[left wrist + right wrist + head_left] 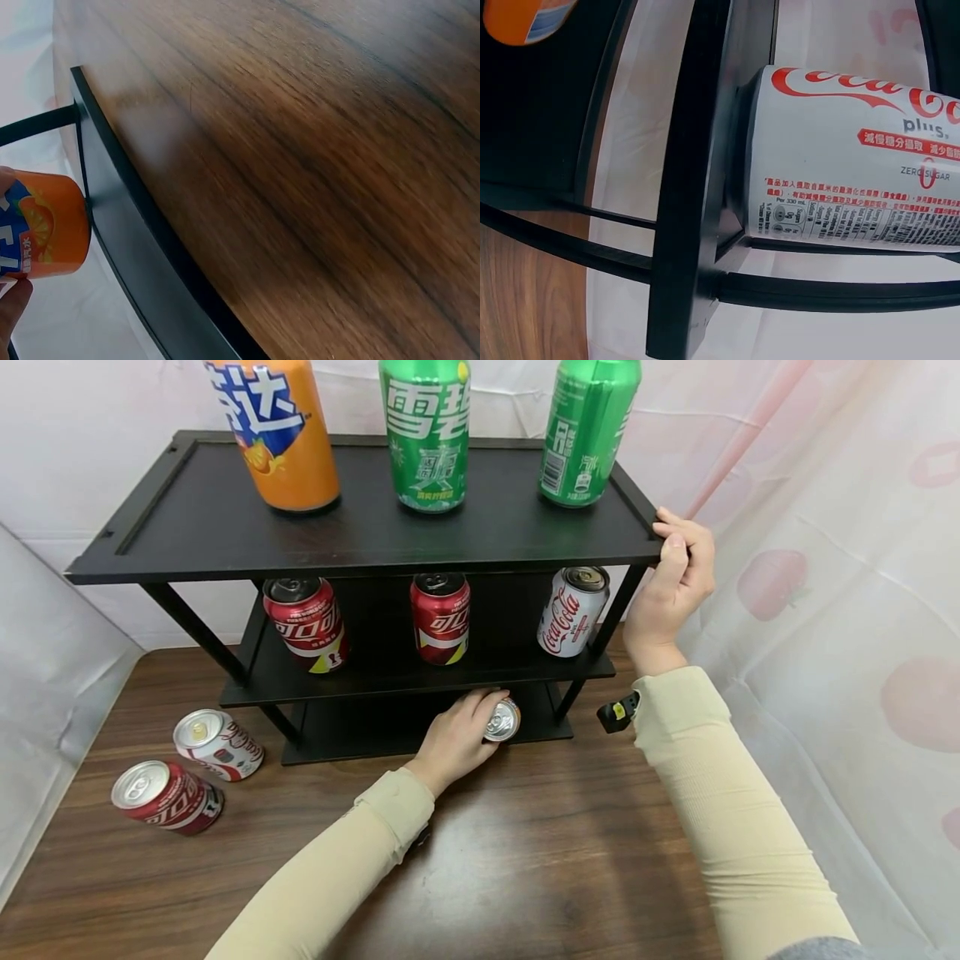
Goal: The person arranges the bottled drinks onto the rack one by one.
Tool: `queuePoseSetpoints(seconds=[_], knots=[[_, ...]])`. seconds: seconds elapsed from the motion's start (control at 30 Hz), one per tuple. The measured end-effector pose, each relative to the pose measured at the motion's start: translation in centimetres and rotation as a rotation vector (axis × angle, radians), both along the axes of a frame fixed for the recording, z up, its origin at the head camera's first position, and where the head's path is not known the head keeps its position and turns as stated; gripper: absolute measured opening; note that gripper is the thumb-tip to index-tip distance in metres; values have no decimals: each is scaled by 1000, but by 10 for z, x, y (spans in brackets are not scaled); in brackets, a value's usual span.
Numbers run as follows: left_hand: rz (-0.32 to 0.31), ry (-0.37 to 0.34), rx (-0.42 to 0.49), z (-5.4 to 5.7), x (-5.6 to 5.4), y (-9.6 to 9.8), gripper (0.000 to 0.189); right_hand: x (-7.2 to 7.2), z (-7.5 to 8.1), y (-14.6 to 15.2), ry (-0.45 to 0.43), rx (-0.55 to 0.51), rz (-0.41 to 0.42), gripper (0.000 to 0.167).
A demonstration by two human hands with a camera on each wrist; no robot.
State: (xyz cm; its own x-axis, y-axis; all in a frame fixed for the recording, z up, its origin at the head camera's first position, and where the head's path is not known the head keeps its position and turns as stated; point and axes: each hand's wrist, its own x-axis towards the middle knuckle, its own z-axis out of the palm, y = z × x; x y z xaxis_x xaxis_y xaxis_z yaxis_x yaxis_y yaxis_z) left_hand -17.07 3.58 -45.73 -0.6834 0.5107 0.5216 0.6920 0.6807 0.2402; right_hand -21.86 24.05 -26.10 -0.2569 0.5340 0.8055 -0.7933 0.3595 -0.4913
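Observation:
My left hand (pixel 457 739) holds an orange soda can (pixel 503 720) at the front of the bottom shelf, its silver lid facing up. In the left wrist view this orange can (pixel 58 225) stands against the dark shelf board (pixel 142 232), with fingertips (pixel 10 309) on its side. My right hand (pixel 671 589) grips the right front corner of the black three-tier rack (pixel 360 547), thumb at the top edge. Just inside that side, a white Coca-Cola can (pixel 573 612) stands on the middle shelf; the right wrist view shows its printed side (pixel 840 165) close up.
On the top shelf stand an orange can (pixel 292 443) and two green cans (pixel 427 439). Two red cola cans (pixel 440 620) share the middle shelf. A white can (pixel 219 745) and a red can (pixel 168 797) are on the wooden table (pixel 525 860) at left.

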Motion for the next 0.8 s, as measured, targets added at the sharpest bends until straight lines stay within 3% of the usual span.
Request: queuePoseSetpoints(seconds=[0.43,0.8], knots=[[-36,66,-32,-8,-5,23,73,-8,-5,5,9,7,-8,28],[-47,48,-9,-13,-5,43,72,-6,-3,3,32,-1,-9,27]])
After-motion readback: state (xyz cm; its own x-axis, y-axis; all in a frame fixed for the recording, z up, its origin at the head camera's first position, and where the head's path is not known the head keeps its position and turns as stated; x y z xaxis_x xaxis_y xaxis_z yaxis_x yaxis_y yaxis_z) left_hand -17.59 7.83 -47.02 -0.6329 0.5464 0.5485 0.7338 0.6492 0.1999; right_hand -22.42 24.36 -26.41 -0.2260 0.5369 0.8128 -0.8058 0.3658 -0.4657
